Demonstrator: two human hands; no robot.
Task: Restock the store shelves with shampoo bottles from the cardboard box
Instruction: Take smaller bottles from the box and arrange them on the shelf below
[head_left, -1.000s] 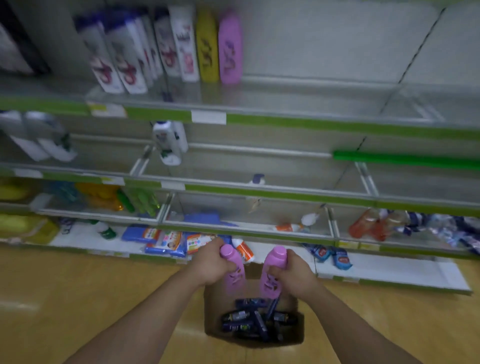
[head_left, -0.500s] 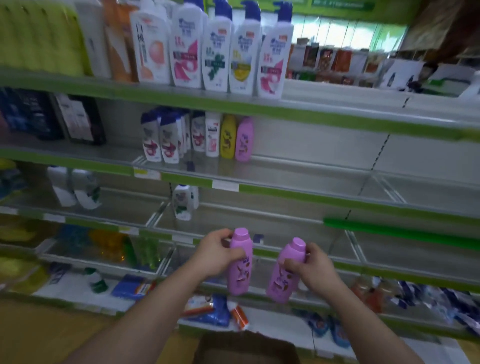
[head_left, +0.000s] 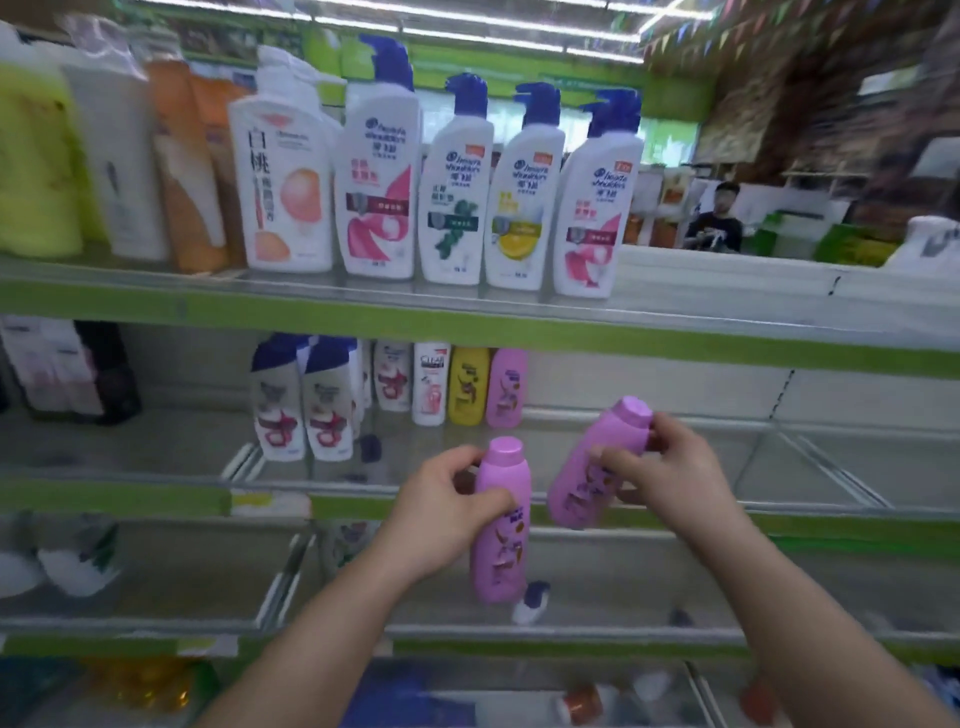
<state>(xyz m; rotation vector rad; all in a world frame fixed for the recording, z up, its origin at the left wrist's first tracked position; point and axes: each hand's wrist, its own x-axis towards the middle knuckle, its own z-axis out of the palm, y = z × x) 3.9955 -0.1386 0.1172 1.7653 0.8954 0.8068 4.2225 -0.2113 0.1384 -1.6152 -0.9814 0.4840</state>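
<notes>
Shampoo, pink, two bottles: raised from cardboard box, now out of view, to shelf (head_left: 810, 467) level; left hand (head_left: 441, 514) fingers curl round upright bottle (head_left: 501, 540), right hand (head_left: 670, 467) fingers round tilted bottle (head_left: 592, 467); shelving beside matching bottle (head_left: 506, 387) pending

Soft, even light comes from ceiling tubes (head_left: 467, 21) streaking along the top edge. Colours look washed and slightly hazy. The wide lens bows the green shelf edge (head_left: 467, 325). Blur smears the left-hand bottles (head_left: 119, 156) and the lowest shelf (head_left: 519, 675); the white pump bottles (head_left: 457, 192) in the middle are fairly sharp, labels readable
</notes>
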